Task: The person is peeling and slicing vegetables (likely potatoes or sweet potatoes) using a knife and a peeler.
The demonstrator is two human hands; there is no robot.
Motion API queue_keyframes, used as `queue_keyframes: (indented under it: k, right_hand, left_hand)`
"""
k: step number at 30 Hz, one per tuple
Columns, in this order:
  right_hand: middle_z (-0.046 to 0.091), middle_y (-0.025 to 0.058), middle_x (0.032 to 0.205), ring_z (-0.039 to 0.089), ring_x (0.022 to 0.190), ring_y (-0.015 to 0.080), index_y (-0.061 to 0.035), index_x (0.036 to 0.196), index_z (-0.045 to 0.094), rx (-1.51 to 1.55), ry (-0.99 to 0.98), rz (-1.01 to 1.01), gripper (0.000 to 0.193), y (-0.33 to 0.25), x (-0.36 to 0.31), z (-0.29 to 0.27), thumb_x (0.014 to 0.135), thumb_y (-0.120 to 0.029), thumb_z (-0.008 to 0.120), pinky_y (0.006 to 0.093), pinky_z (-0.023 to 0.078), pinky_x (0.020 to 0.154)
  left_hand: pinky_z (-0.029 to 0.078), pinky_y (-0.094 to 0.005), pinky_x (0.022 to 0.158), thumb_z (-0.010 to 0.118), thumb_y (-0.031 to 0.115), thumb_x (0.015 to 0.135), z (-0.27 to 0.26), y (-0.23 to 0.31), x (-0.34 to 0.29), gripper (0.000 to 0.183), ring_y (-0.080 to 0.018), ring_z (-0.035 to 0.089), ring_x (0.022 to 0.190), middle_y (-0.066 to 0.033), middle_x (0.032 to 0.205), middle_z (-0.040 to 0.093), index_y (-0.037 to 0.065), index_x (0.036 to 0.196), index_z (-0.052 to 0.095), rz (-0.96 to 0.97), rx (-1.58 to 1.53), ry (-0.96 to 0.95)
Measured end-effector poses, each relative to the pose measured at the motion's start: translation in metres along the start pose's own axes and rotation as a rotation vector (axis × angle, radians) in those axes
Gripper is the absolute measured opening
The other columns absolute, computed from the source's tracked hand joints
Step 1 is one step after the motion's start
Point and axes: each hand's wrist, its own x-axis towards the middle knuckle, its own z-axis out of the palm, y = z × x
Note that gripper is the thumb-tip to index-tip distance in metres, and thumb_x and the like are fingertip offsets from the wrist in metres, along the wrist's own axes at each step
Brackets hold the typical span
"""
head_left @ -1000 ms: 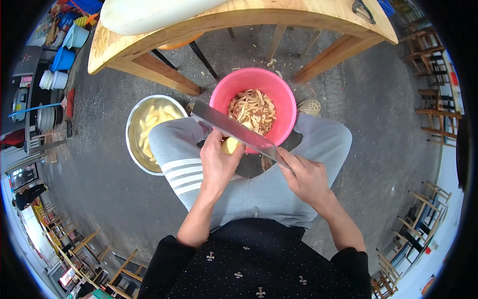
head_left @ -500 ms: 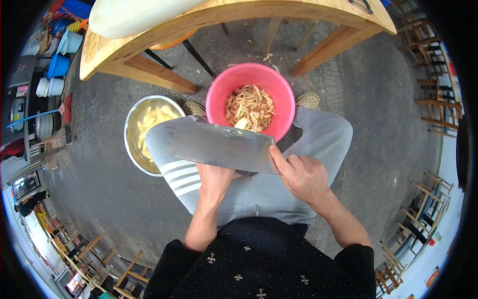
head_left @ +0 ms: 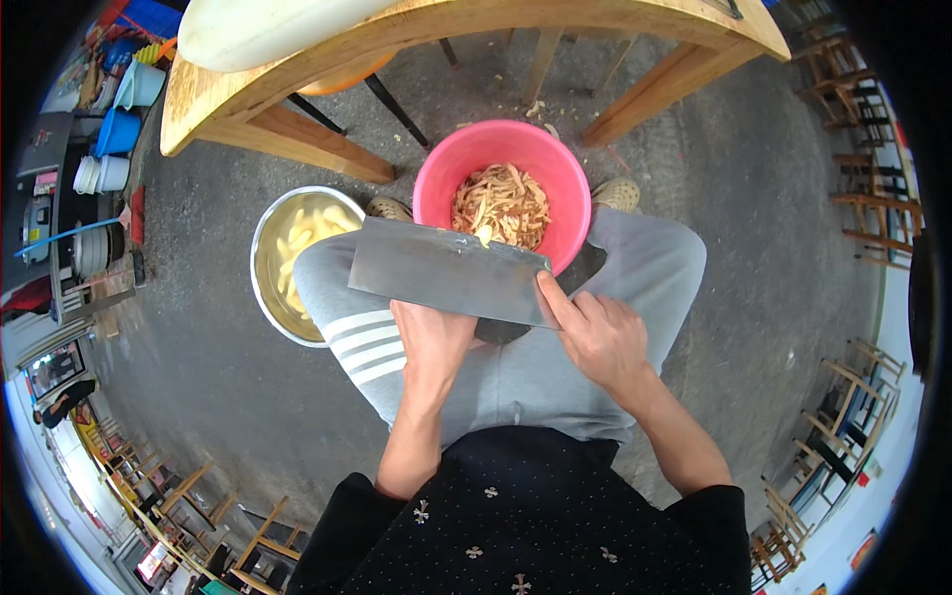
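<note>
My right hand [head_left: 607,339] is closed on a wide cleaver [head_left: 446,273], with one finger stretched along the blade's right end. The flat steel blade lies level across my view, above my lap. Beneath it my left hand [head_left: 433,342] is curled, its fingers mostly covered by the blade, so what it grips is hidden. A small pale yellow piece [head_left: 484,235] shows just past the blade's far edge. Beyond is a pink tub [head_left: 567,188] with a heap of brown peelings [head_left: 504,198]. To its left, a steel basin [head_left: 260,288] holds several peeled pale yellow pieces [head_left: 315,228] in liquid.
A wooden table [head_left: 555,15] with a white rounded object [head_left: 268,30] on it stands ahead, its legs on the grey floor. My knees flank the tub. Buckets [head_left: 119,131] and a broom [head_left: 129,218] are at far left; wooden stools [head_left: 873,213] line the right side.
The cleaver has shifted slightly right and away from me, and its tilt has changed a little. Both hands moved slightly with it. Less of the pale yellow piece shows past the blade.
</note>
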Motion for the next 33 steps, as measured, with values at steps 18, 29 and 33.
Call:
queue_keyframes:
  k: [18,29,33]
  right_hand:
    - [0.056,0.0022,0.074,0.063,0.058,0.0207,-0.0180,0.143,0.069,0.086,-0.104,0.147,0.058,0.001,-0.013,0.023,0.085,-0.019,0.076,0.0379,0.054,0.054]
    - [0.077,0.0162,0.090,0.075,0.069,0.0321,-0.0108,0.131,0.075,0.741,-0.127,0.679,0.033,-0.018,-0.006,-0.002,0.102,-0.026,0.073,0.0406,0.057,0.062]
    - [0.075,0.0136,0.083,0.074,0.067,0.0310,-0.0119,0.133,0.074,0.648,-0.030,0.488,0.036,-0.020,-0.004,-0.017,0.100,-0.025,0.074,0.0412,0.057,0.060]
  left_hand:
    - [0.057,-0.0474,0.082,0.084,0.011,0.080,0.011,-0.021,-0.003,0.030,-0.0422,0.074,0.093,-0.0211,0.097,0.076,-0.001,0.105,0.072,-0.096,0.155,-0.006]
    - [0.057,-0.0349,0.081,0.087,0.012,0.087,0.010,-0.028,-0.005,0.029,-0.0209,0.075,0.090,-0.0129,0.099,0.078,0.000,0.108,0.071,-0.231,-0.215,-0.070]
    - [0.057,-0.0288,0.083,0.085,0.007,0.090,0.010,-0.036,-0.007,0.028,-0.0119,0.071,0.097,-0.0068,0.103,0.076,-0.001,0.112,0.069,-0.314,-0.455,-0.164]
